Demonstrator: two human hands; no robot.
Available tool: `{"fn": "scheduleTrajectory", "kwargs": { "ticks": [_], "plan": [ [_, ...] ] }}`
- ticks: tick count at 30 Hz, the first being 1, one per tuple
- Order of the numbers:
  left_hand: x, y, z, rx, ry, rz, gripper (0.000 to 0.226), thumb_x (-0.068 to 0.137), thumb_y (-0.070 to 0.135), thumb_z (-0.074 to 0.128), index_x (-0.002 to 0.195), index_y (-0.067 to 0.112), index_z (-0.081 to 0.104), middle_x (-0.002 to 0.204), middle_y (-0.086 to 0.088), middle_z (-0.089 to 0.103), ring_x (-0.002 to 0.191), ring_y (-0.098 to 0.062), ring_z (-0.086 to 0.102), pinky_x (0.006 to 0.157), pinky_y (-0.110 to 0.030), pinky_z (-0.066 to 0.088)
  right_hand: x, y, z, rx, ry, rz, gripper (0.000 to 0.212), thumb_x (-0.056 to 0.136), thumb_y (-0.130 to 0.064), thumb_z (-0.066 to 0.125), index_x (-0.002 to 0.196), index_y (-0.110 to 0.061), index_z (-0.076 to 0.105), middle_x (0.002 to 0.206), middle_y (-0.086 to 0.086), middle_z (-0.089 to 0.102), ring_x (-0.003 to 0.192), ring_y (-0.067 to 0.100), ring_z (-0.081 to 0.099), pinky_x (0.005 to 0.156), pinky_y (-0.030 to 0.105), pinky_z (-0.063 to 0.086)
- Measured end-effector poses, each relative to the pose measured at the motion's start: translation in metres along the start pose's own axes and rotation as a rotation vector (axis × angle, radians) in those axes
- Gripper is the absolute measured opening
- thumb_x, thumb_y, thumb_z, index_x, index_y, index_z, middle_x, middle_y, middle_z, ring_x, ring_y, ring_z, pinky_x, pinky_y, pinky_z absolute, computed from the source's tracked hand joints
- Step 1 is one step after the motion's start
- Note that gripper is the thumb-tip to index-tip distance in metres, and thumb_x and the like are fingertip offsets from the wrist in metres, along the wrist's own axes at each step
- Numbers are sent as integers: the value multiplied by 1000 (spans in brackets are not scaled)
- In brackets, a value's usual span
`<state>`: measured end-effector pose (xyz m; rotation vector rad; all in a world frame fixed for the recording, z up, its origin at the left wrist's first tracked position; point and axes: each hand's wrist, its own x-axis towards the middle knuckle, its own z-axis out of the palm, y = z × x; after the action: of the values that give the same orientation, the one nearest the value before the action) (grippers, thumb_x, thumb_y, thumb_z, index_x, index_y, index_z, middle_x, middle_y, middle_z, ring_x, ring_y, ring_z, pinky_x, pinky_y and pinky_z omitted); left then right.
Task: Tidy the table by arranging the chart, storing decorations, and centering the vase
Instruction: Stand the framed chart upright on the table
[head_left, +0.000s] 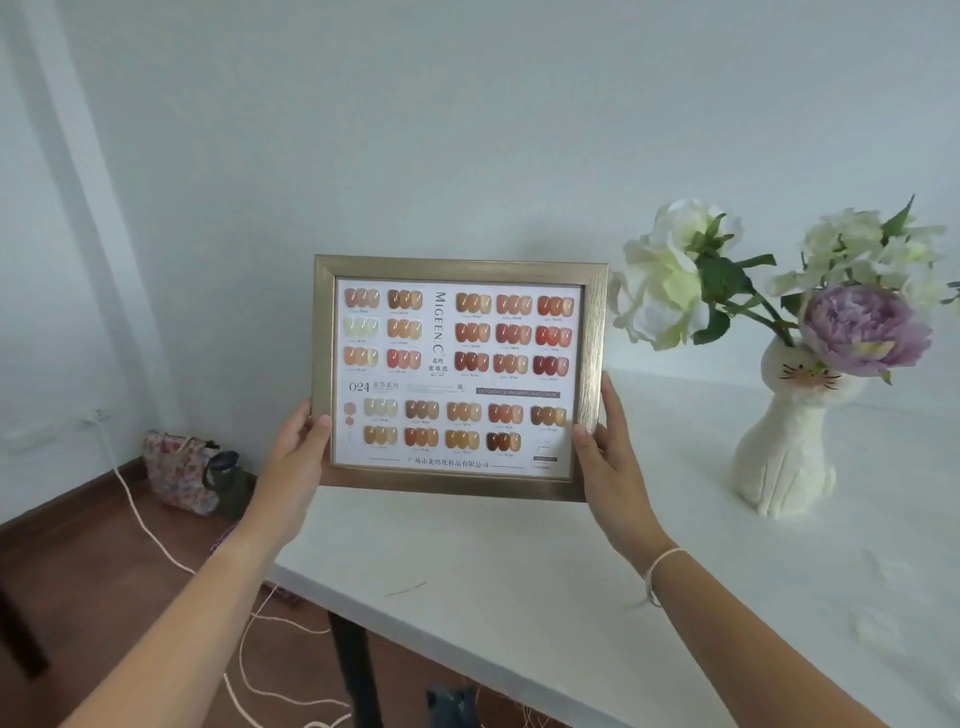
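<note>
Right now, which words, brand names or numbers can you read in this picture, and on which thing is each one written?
"MIGEEN.C": printed sideways in the upper middle of the framed chart, held by the left hand and right hand.
"024": on the chart's left side, followed by Chinese characters.
A line of Chinese characters runs along the chart's bottom edge.
Codes under each nail sample and the dark banner text: too small to read.
The cat vase has no text.
</note>
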<state>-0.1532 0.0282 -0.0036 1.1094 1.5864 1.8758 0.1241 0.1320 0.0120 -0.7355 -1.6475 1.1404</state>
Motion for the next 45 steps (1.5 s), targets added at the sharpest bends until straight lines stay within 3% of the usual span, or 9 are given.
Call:
{"fn": "scheduleTrajectory", "kwargs": {
  "ticks": [3,7,10,18,24,37,39,42,45],
  "plan": [
    [21,-7,5,-30,13,-14,28,99,24,40,106,43,60,116,6,67,113,-21,61,99,-48,46,23,7,2,5,6,3,51,97,-32,38,136,-56,14,126,-4,58,114,16,58,99,46,47],
    [47,-18,20,-45,33,-13,28,99,24,39,103,43,59,114,8,67,112,-21,61,96,-46,49,53,21,-1,29,7,16,50,96,-33,41,131,-60,19,124,-3,61,112,16,60,97,47,48],
    [66,-26,34,-44,36,-6,27,99,25,38,105,43,57,114,8,66,111,-19,61,91,-41,52,78,33,-5,35,30,45,47,96,-31,42,132,-55,23,118,-1,63,108,17,62,96,47,49],
    [102,-46,69,-58,57,13,22,99,23,38,109,32,56,104,15,66,100,-7,63,64,-12,52,122,61,-18,-34,100,106,30,96,-30,40,126,-31,37,108,-7,64,107,19,61,97,50,47],
    [120,-58,90,-60,49,21,27,99,22,37,119,28,54,107,12,66,101,-8,64,73,-21,54,144,73,-29,-67,132,109,21,95,-29,40,115,-36,41,108,3,63,106,24,61,95,53,47],
    [150,-70,125,-87,44,38,28,95,17,40,103,37,58,97,16,68,87,2,67,61,-9,51,172,90,-46,-94,195,95,28,96,-24,39,123,-32,43,102,-4,65,105,22,62,96,48,48],
    [153,-73,129,-97,38,36,28,95,17,40,104,36,59,96,15,68,86,2,67,62,-10,52,173,92,-48,-88,199,106,22,96,-25,40,115,-33,49,105,3,65,106,24,61,96,49,47],
    [157,-76,135,-100,27,37,27,95,17,41,108,33,57,97,14,67,89,-1,66,62,-10,51,174,95,-50,-87,226,125,19,96,-25,41,86,-38,51,110,13,64,108,30,59,96,54,46],
    [160,-79,139,-99,5,37,26,96,19,41,107,37,57,98,15,67,91,-3,67,65,-12,53,175,99,-52,-97,242,133,22,96,-24,40,81,-37,50,112,21,62,108,35,58,97,55,44]
  ]
}}
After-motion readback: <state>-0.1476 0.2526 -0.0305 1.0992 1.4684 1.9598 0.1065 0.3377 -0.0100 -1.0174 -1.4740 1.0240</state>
